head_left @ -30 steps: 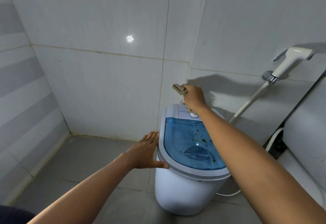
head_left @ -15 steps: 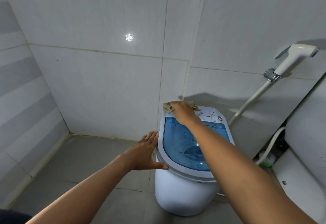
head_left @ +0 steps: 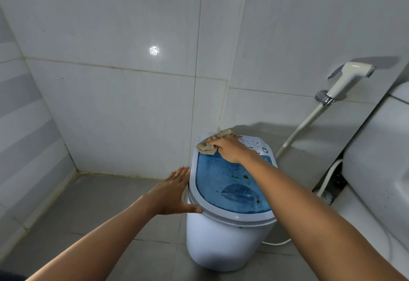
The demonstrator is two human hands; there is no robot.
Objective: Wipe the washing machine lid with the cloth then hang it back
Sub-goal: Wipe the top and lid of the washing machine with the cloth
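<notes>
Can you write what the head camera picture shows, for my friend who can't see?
A right hand presses a tan cloth onto the back of a small white washing machine's spotty blue lid, while the left hand rests flat against its side. A sprayer hangs on the tiled wall.

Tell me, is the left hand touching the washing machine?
Touching. The head view shows the left hand flat against the washing machine, thumb on its rim.

hidden: cloth (head_left: 208, 145) partly under right hand (head_left: 230, 149) | cut off: toilet tank (head_left: 380, 148)
</notes>
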